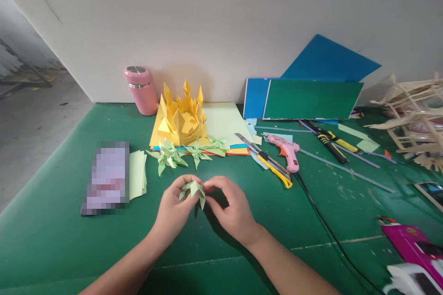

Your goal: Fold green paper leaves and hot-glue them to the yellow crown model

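Note:
Between my two hands, just above the green table, is a pale green folded-paper flower (194,190). My left hand (178,200) grips it from the left, thumb in front and fingers behind. At its right side, my right hand (230,207) pinches a petal between thumb and fingertips. Beyond my hands lie several finished-looking paper flowers (169,154) of the same green. Behind them a yellow folded-paper crown (183,122) stands on coloured sheets. To the left, a stack of small green paper slips (137,175) lies partly under a blurred flat device (106,177).
A pink glue gun (285,147) with a black cord lies at right, beside a yellow utility knife (273,166). Pliers (330,143), glue sticks and paper scraps lie farther right. A pink flask (141,91) and blue-green boards (311,99) stand against the wall.

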Demonstrator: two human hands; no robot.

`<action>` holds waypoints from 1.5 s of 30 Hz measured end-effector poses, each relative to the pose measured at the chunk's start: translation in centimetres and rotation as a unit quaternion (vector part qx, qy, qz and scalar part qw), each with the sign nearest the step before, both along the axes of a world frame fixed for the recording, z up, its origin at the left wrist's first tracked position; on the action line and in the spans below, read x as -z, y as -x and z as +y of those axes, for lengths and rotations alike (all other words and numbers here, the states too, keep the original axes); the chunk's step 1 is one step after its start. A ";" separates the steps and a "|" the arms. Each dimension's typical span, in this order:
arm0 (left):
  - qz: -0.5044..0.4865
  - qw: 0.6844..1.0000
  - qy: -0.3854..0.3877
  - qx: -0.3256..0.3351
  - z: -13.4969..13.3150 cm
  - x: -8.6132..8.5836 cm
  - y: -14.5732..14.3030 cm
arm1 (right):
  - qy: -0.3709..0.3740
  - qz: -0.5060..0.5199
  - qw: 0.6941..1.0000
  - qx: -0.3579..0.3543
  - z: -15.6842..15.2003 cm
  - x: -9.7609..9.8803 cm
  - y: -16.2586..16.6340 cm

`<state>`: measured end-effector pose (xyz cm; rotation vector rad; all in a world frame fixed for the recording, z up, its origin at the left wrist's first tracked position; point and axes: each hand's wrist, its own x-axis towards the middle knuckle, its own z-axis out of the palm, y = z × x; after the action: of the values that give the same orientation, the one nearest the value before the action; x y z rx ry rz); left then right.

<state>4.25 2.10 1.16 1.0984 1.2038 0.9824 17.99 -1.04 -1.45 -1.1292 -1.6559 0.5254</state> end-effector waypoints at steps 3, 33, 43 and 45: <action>0.000 1.000 0.016 -0.004 0.1 0.0 0.0 | -0.006 -0.001 1.000 0.007 0.1 -0.2 0.0; -0.171 0.978 0.116 -0.034 -0.6 -0.2 -0.6 | -0.006 0.039 0.999 0.035 0.4 -0.7 -0.3; -0.195 0.971 0.129 -0.038 -0.7 0.2 -0.6 | -0.018 0.042 0.998 0.035 0.5 -0.5 -0.5; -0.202 0.970 0.131 -0.041 -0.7 0.3 -0.5 | -0.020 0.045 0.998 0.029 0.4 -0.4 -0.5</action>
<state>4.80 1.40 0.90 0.6077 1.0133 1.0170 18.47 -0.65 -1.01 -1.1039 -1.5453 0.4967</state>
